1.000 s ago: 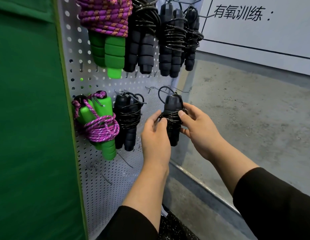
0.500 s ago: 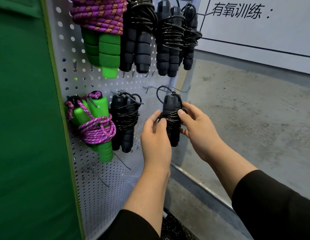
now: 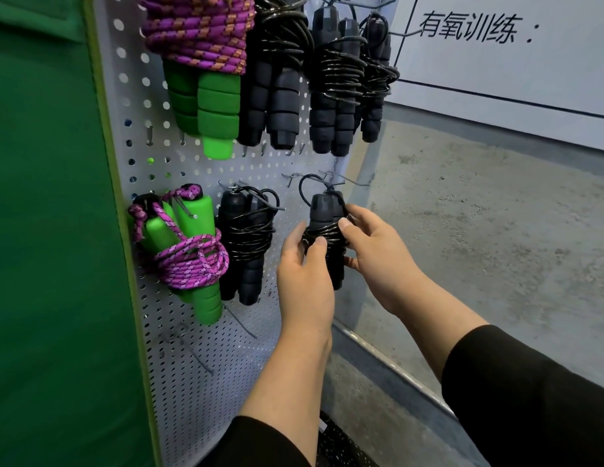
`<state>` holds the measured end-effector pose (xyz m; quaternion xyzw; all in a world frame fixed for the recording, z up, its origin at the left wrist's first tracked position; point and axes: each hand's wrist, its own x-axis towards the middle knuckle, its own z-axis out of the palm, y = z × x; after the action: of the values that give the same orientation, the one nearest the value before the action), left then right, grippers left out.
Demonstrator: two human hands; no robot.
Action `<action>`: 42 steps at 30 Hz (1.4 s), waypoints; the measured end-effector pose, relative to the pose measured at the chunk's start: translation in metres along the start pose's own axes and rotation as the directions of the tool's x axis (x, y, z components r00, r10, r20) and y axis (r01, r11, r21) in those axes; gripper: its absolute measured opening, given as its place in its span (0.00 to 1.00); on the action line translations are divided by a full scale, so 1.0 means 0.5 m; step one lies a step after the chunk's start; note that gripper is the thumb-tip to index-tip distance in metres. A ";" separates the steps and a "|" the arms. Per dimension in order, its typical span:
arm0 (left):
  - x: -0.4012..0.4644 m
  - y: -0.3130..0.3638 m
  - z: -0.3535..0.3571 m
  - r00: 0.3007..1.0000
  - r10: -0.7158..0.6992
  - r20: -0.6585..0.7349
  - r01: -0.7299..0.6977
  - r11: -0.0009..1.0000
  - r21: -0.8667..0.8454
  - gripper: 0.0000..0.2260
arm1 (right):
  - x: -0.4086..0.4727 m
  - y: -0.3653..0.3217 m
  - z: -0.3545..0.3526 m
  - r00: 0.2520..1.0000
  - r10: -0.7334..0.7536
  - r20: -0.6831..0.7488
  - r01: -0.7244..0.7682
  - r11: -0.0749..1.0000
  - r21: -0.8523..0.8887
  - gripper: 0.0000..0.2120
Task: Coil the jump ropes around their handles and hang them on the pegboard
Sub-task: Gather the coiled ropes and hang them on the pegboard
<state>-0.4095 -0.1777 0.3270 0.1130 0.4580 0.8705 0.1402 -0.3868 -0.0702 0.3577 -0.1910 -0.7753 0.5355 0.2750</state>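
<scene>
The coiled black jump rope (image 3: 324, 237) is pinched between curled fingers of the left hand (image 3: 304, 274) and the right hand (image 3: 378, 257), just under a hook (image 3: 331, 178) on the pegboard (image 3: 206, 348). It is held upright, handles pointing down, loop on top. Six bundles are already hung. This one looks nearly hung.

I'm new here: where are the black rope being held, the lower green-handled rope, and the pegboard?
black rope (image 3: 322, 210): head view, handle top.
lower green-handled rope (image 3: 196, 257): head view, purple coil.
pegboard (image 3: 206, 358): head view, bare lower panel.
</scene>
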 end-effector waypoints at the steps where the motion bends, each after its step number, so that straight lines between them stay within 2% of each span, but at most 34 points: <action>1: 0.005 -0.005 -0.004 1.000 -0.014 0.004 0.013 1.000 0.021 0.17 | 0.003 0.005 0.004 1.000 0.009 0.016 -0.009 1.000 -0.013 0.23; 6: 0.021 -0.022 -0.020 0.999 -0.041 -0.010 0.042 0.992 0.123 0.17 | 0.014 0.032 0.030 0.998 0.032 0.049 -0.027 0.994 -0.105 0.21; 13: 0.032 -0.022 -0.030 0.997 0.005 -0.074 0.007 0.987 0.160 0.28 | 0.030 0.047 0.068 0.999 0.033 0.038 -0.031 0.997 -0.066 0.23; 20: 0.036 -0.041 -0.028 0.991 0.027 -0.128 -0.007 0.988 0.152 0.27 | 0.039 0.063 0.084 0.998 0.052 0.021 -0.052 0.999 0.002 0.31; 27: 0.024 -0.033 -0.029 0.983 -0.098 -0.152 0.118 0.985 0.125 0.27 | 0.029 0.080 0.077 0.997 0.073 0.040 -0.076 0.994 0.074 0.24; 32: 0.021 -0.032 -0.032 0.957 -0.233 -0.171 0.243 0.969 0.042 0.18 | 0.017 0.082 0.058 0.994 0.096 0.042 -0.099 0.993 0.063 0.25; 35: 0.007 -0.037 -0.034 0.911 -0.374 -0.171 0.381 0.925 0.007 0.07 | -0.007 0.097 0.044 0.993 0.119 -0.012 -0.119 0.993 0.017 0.25; 36: 0.003 -0.040 -0.033 0.892 -0.428 -0.144 0.432 0.902 -0.005 0.06 | -0.016 0.108 0.038 0.991 0.128 -0.038 -0.127 0.992 0.012 0.25; 39: -0.013 -0.055 -0.027 0.874 -0.484 -0.048 0.487 0.869 0.084 0.07 | -0.074 0.160 0.018 0.979 0.181 -0.098 -0.183 0.983 -0.009 0.24; 42: -0.041 -0.086 -0.023 0.880 -0.476 -0.011 0.459 0.843 0.282 0.07 | -0.166 0.228 -0.012 0.963 0.242 -0.121 -0.248 0.968 -0.041 0.23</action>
<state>-0.3880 -0.1705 0.2837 0.0424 0.5840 0.7339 0.3444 -0.3184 -0.0747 0.2343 -0.3235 -0.7433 0.5317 0.2453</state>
